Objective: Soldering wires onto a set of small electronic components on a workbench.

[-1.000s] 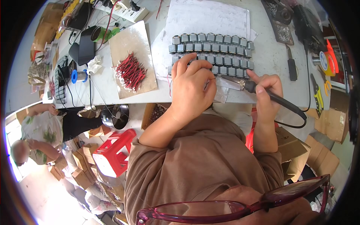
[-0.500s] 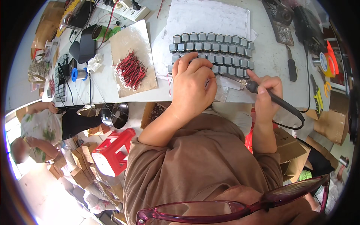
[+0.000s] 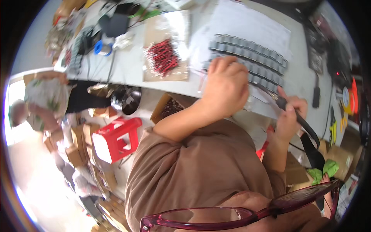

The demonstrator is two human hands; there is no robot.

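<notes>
Fingers of my right hand point(image 3: 290, 116) are gripping the soldering iron point(image 3: 288, 110); my left hand point(image 3: 226, 91) is pressing the grey components point(image 3: 251, 58) flat, steadying each joint.

Left hand point(image 3: 225, 87) palm down, fingers curled, forearm bent inward, right hand point(image 3: 289, 116) fisted in a pen-like grip, wrist upright
</notes>
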